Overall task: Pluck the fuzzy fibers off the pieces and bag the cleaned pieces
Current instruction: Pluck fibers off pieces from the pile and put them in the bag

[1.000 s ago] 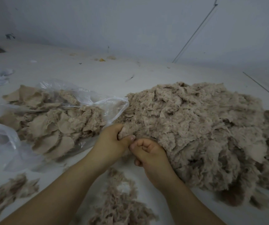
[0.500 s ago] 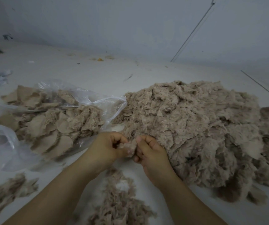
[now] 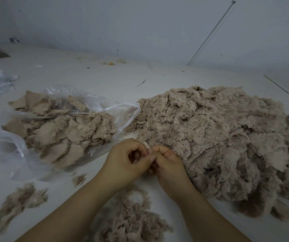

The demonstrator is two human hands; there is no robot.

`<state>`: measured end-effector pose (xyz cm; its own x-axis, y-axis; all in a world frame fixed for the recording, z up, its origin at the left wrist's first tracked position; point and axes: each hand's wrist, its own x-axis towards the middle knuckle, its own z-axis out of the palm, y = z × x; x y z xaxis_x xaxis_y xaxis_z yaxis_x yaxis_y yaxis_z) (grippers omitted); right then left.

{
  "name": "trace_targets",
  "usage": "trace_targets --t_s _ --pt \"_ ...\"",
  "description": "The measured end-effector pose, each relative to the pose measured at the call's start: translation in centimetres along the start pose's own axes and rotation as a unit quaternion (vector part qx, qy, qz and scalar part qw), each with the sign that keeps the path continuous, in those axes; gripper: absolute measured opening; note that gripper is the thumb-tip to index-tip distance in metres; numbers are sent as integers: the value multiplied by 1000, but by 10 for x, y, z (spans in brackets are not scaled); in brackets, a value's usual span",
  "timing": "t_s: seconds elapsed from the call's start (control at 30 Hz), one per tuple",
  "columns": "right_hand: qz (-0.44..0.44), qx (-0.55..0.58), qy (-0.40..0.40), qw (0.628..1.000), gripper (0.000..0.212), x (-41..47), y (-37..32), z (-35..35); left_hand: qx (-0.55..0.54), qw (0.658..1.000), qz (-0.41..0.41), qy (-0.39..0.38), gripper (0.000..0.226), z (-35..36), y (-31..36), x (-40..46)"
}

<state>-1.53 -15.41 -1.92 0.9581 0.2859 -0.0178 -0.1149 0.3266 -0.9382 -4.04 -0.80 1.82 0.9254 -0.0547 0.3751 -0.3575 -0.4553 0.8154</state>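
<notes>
Piece (image 3: 147, 147) pinched between curled left hand (image 3: 128, 161) and right hand (image 3: 168, 163).

left hand (image 3: 125, 160): fingers curled, pinching | right hand (image 3: 169, 163): fingers curled, pinching | hands touching

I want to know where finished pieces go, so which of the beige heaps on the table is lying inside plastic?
The flat-looking heap left of the hands, inside the clear plastic bag. The big fuzzy pile and the small fluff clumps lie bare on the table.
</notes>
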Motion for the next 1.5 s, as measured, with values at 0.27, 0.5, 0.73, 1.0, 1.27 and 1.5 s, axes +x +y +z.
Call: trace_targets --t_s 0.27,0.5,0.73,1.0,1.27,1.5 --pt "-5 -30 -9 1000 10 -1 0 1 -267 922 -280 -23 36 1 4 6" --pt "24 -10 26 999 13 0 4 -2 -320 904 -283 17 24 -2 -2 11" --pt "17 -11 9 1000 47 0 4 -2 -259 935 -243 -31 9 0 0 14" --pt "10 -30 41 999 34 -1 4 2 -307 919 -242 56 24 -3 -11 14" --pt "3 -17 51 999 32 0 5 2 -184 944 -272 -43 48 -11 -2 11" --pt "0 0 72 997 30 -1 6 3 -249 921 -296 46 33 -10 -2 9"
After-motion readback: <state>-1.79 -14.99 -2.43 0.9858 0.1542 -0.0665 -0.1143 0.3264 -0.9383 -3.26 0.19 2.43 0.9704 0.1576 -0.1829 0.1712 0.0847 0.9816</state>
